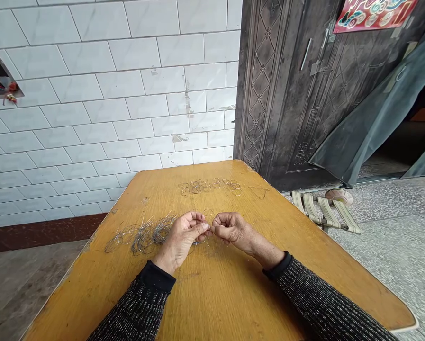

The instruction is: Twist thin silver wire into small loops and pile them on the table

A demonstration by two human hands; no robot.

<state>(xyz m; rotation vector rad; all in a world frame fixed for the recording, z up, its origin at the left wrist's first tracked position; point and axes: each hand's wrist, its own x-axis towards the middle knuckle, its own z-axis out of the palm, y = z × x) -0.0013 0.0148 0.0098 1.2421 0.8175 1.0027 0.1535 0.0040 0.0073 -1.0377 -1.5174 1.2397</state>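
Observation:
Above the middle of the wooden table [212,293], my left hand [185,235] and my right hand [234,230] meet almost fingertip to fingertip. Both are closed in a pinch on a thin wire [208,211], which arcs up in a loop behind the fingers. Its ends are too fine to follow. Left of my left hand lie coils of silvery wire [143,238], bunched with loose ends sticking out. A little more wire shows below the fingertips, partly hidden by my left hand.
Farther back on the table lies a row of thin wire loops [208,185], with a bent wire piece [258,192] to their right. A white tiled wall [134,94] and a dark carved door [286,94] stand behind. A strapped folding stool [326,210] sits right of the table.

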